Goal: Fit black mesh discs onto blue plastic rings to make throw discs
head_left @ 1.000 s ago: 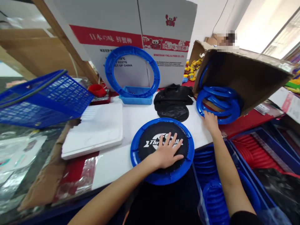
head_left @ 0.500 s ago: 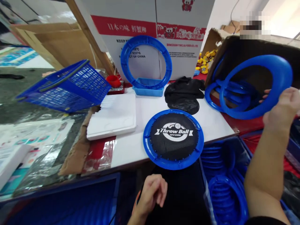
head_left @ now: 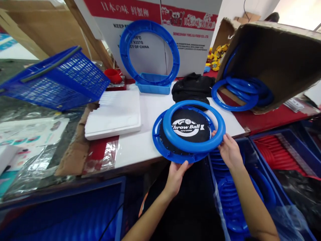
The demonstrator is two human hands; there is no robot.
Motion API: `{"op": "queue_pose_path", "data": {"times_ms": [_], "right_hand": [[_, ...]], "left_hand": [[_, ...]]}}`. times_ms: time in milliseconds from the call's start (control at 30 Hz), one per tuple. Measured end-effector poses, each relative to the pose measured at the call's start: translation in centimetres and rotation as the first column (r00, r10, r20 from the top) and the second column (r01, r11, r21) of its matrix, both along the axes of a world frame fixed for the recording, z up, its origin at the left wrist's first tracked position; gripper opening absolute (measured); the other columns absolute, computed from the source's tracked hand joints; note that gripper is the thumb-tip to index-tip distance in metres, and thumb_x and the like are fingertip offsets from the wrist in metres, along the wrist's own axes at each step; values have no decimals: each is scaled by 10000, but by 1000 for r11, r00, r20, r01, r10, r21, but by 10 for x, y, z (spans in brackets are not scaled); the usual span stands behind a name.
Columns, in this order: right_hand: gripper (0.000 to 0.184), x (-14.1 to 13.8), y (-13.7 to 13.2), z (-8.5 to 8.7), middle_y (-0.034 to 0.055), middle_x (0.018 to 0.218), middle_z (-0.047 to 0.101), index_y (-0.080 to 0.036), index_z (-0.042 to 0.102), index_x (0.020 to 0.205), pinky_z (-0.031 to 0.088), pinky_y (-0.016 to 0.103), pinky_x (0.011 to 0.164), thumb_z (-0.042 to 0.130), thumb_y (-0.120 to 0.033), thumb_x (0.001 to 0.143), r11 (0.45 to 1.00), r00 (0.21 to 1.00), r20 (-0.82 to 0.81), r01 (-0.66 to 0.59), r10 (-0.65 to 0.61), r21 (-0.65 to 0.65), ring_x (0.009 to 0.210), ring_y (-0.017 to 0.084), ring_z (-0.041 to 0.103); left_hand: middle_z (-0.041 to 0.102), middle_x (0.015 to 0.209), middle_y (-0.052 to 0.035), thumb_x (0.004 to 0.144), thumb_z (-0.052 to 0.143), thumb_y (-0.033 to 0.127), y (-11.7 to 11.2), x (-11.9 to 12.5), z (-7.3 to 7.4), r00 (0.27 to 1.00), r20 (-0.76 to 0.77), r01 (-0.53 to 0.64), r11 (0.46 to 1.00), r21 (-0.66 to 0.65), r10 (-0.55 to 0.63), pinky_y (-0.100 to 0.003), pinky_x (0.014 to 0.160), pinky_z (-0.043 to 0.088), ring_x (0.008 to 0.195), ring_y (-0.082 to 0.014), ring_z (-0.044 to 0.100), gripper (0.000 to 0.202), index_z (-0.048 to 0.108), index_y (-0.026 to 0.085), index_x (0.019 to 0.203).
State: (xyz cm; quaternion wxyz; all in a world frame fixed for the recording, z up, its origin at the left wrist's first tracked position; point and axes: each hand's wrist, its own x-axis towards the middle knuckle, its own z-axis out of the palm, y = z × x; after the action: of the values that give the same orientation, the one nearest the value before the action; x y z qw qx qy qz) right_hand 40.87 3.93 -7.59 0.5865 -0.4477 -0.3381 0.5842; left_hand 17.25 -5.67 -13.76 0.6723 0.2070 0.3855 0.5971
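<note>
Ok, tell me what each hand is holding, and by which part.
The right hand holds a loose blue ring by its right edge. The left hand holds the blue-rimmed mesh disc by its near rim.

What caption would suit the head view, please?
Right hand holds blue ring over mesh disc; left hand grips the disc.

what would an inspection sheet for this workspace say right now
Surface: white sheet on red tabletop.
Job's things: loose blue ring over "Throw Ball" mesh disc; contact unclear.
Clutter: white slab, black cloth, tilted blue basket, upright ring by light-blue tray.
Grips: left grip on mesh disc's near rim; right grip holding loose blue ring.
Cables: thin dark cord, lower left.
Surroundings: printed carton behind; open carton of blue rings and crate of red rings at right.
</note>
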Motion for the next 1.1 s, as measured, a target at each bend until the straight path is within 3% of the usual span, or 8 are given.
{"op": "queue_pose_path", "data": {"times_ms": [167, 233, 300, 400, 500, 633, 867, 1100], "right_hand": [[406, 47, -15, 6, 42, 786, 757, -169, 749, 1054, 525, 253, 533, 777, -561, 953, 936, 850, 397, -287, 347, -204, 609, 152, 663], [403, 59, -18, 16, 31, 735, 722, -172, 747, 989, 527, 267, 546, 702, -571, 1008, 962, 658, 709, -244, 255, -119, 603, 156, 645], [329, 58, -22, 27, 90, 987, 792, -194, 756, 1131, 637, 366, 816, 699, -501, 1028, 944, 428, 903, -314, 43, 104, 898, 233, 753], [483, 37, -25, 37, 144, 1562, 633, -273, 613, 1520, 446, 631, 1254, 685, -315, 1044, 720, 119, 987, -676, -107, 159, 1477, 358, 568], [600, 18, -19, 40, 153, 1627, 579, -282, 478, 1651, 355, 723, 1295, 545, -142, 1071, 548, -93, 984, -836, -150, 5, 1528, 354, 526], [601, 20, -5, 60, 156, 1490, 672, -268, 486, 1652, 504, 642, 1221, 558, -146, 1068, 501, -11, 987, -862, -158, 71, 1414, 334, 623], [647, 35, 9, 148, 101, 1503, 662, -365, 541, 1623, 614, 436, 1102, 692, -177, 1023, 412, 241, 965, -873, -100, 261, 1322, 281, 685], [560, -5, 6, 208, 53, 1394, 759, -388, 698, 1482, 647, 378, 1036, 843, -310, 946, 410, 384, 923, -837, -34, 364, 1196, 268, 761]], "left_hand": [[748, 1381, -112, 861, 926, 300, -6, -1, -1, 998, 38, 47, 997, 60, -49, -574, 1213, 516, 1327, -311, 695, 603, 639, 205, 1383], [753, 1377, -110, 847, 938, 280, -7, 0, -5, 996, 65, 55, 995, 88, -61, -579, 1228, 500, 1312, -305, 707, 621, 640, 210, 1388], [751, 1394, -106, 831, 948, 252, -6, 5, -12, 992, 109, 54, 992, 112, -66, -592, 1252, 473, 1324, -304, 708, 658, 634, 223, 1408], [744, 1429, -94, 751, 990, 198, 1, 21, -21, 983, 161, 66, 989, 130, -87, -608, 1286, 429, 1367, -309, 692, 704, 672, 236, 1378], [750, 1432, -98, 663, 1032, 194, 10, 40, -21, 984, 143, 86, 987, 138, -106, -590, 1298, 420, 1383, -318, 684, 674, 749, 213, 1275], [818, 1280, -102, 761, 987, 282, 19, 51, 1, 997, 78, -24, 982, 185, 9, -535, 1234, 509, 1251, -290, 755, 469, 802, 184, 1182], [840, 1183, -61, 721, 1011, 282, 18, 47, 82, 986, 21, -165, 926, 339, 168, -467, 1173, 580, 1198, -267, 786, 542, 780, 231, 1209], [838, 1182, -71, 841, 943, 382, 5, 48, 143, 971, 56, -232, 869, 437, 231, -410, 1068, 648, 1164, -259, 799, 524, 716, 246, 1293]]}}
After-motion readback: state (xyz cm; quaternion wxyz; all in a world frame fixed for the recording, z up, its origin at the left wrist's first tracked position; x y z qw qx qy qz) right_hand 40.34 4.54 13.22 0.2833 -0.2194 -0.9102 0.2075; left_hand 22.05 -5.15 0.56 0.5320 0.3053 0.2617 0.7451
